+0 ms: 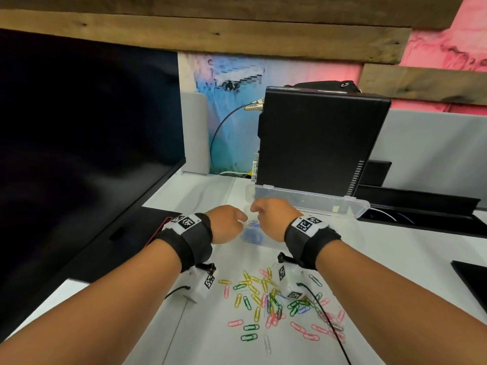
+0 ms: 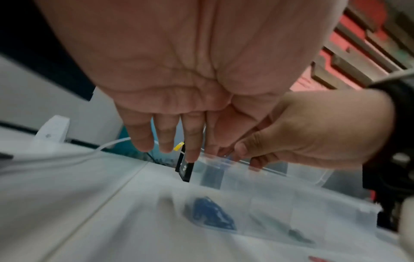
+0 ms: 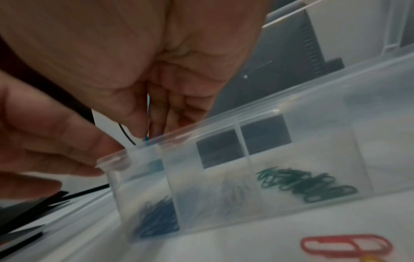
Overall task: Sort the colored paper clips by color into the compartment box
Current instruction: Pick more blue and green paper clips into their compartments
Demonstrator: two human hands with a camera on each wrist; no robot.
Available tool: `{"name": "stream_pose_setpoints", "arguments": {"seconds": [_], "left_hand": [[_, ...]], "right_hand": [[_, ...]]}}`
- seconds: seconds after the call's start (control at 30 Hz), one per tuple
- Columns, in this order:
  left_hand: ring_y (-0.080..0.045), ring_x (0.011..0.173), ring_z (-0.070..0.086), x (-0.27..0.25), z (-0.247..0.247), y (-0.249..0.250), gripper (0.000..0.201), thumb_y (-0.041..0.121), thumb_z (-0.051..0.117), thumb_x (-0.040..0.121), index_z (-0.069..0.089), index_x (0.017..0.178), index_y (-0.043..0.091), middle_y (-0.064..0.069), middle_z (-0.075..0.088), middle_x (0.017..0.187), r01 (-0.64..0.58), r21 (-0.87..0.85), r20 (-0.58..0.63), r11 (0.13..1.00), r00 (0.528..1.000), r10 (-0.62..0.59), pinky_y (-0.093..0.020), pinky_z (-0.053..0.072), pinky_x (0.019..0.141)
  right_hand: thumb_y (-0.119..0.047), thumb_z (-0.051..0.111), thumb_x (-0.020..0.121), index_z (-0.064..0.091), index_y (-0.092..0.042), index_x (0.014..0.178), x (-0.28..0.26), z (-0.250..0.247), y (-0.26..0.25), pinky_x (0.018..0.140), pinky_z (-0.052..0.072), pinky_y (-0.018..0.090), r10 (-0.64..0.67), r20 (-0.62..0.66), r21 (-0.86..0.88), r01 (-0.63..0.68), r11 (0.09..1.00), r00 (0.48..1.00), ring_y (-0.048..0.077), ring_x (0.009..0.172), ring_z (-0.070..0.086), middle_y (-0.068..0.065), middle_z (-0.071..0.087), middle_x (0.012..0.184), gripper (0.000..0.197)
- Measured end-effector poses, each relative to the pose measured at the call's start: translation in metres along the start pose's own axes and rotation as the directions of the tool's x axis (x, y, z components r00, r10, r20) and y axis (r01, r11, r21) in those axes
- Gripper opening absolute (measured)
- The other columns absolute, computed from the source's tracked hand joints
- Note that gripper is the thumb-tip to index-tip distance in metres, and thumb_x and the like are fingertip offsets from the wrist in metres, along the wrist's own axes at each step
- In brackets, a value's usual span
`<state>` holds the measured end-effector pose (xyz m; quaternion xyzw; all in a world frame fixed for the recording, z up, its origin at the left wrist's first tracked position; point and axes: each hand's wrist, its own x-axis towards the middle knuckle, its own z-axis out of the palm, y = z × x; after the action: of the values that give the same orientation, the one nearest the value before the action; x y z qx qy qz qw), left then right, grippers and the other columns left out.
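The clear compartment box (image 1: 266,239) lies open on the white table, its lid (image 1: 311,204) tipped back. Its left end compartment holds a heap of blue clips (image 3: 156,218); the compartments to the right hold pale clips (image 3: 233,191) and green clips (image 3: 306,184). My right hand (image 3: 145,131) pinches one blue paper clip (image 3: 147,139) between thumb and fingers just above the box's left end. My left hand (image 2: 170,145) hovers beside it with fingers hanging fairly straight and nothing in them, close to the box's corner. A loose pile of mixed clips (image 1: 276,304) lies nearer to me.
A black computer case (image 1: 316,138) stands right behind the box, and a dark monitor (image 1: 79,127) fills the left side. A red clip (image 3: 345,245) lies on the table in front of the box. Black cables trail from both wrist cameras across the clip pile.
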<state>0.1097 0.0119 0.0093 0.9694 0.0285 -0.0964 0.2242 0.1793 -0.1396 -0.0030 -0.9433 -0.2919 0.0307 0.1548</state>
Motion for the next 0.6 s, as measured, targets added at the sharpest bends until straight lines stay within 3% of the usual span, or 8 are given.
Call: {"name": "stream_pose_setpoints", "arguments": {"seconds": [0.07,0.17,0.23,0.33,0.47,0.6], "left_hand": [[-0.02,0.137,0.04,-0.003,0.001,-0.006,0.048,0.019,0.046,0.096,0.048,0.144,0.027,-0.002,0.04,0.152,-0.064,0.063,-0.039,0.996,0.997,0.067,-0.027,0.031,0.11],[-0.017,0.122,0.049,-0.025,0.007,-0.01,0.039,0.022,0.053,0.092,0.055,0.13,0.033,0.004,0.049,0.134,-0.149,0.181,-0.152,0.972,0.972,0.178,-0.029,0.04,0.102],[-0.014,0.109,0.055,-0.043,0.018,-0.009,0.024,0.028,0.055,0.091,0.061,0.114,0.034,0.009,0.053,0.117,-0.217,0.266,-0.084,0.939,0.965,0.247,-0.027,0.045,0.092],[-0.013,0.097,0.058,-0.061,0.036,-0.004,0.016,0.034,0.056,0.09,0.068,0.1,0.032,0.011,0.057,0.105,-0.263,0.322,0.099,0.91,0.965,0.244,-0.028,0.048,0.085],[-0.012,0.099,0.056,-0.07,0.053,0.001,0.022,0.044,0.061,0.087,0.067,0.107,0.038,0.011,0.054,0.102,-0.328,0.287,0.17,0.9,0.942,0.289,-0.029,0.047,0.088],[-0.01,0.103,0.052,-0.08,0.066,0.013,0.026,0.041,0.053,0.094,0.066,0.116,0.045,0.012,0.047,0.098,-0.413,0.23,0.177,0.881,0.908,0.379,-0.027,0.044,0.091]], "right_hand": [[-0.016,0.047,0.094,0.059,-0.027,0.127,-0.018,-0.005,0.004,0.098,0.049,0.036,-0.094,-0.045,-0.113,0.089,0.99,0.995,0.023,0.116,0.058,0.0,0.06,0.131,0.037],[-0.026,0.04,0.093,0.064,-0.029,0.116,-0.06,-0.009,0.012,0.088,0.052,0.038,-0.228,0.019,-0.205,0.227,0.952,0.974,0.024,0.104,0.062,-0.003,0.063,0.117,0.034],[-0.023,0.043,0.095,0.065,-0.032,0.111,-0.088,-0.008,0.023,0.084,0.051,0.035,-0.211,0.131,-0.226,0.237,0.945,0.969,0.021,0.098,0.061,-0.005,0.062,0.11,0.028],[-0.026,0.046,0.095,0.067,-0.035,0.109,-0.121,-0.006,0.039,0.083,0.05,0.032,-0.154,0.258,-0.247,0.219,0.944,0.954,0.017,0.095,0.059,-0.009,0.061,0.108,0.027],[-0.029,0.052,0.092,0.07,-0.036,0.108,-0.145,-0.003,0.048,0.075,0.045,0.025,-0.108,0.324,-0.224,0.187,0.957,0.94,0.014,0.092,0.058,-0.016,0.054,0.095,0.025],[-0.027,0.055,0.091,0.069,-0.037,0.115,-0.153,0.0,0.052,0.077,0.038,0.022,-0.097,0.32,-0.205,0.169,0.964,0.942,0.015,0.1,0.058,-0.014,0.054,0.099,0.029]]}}
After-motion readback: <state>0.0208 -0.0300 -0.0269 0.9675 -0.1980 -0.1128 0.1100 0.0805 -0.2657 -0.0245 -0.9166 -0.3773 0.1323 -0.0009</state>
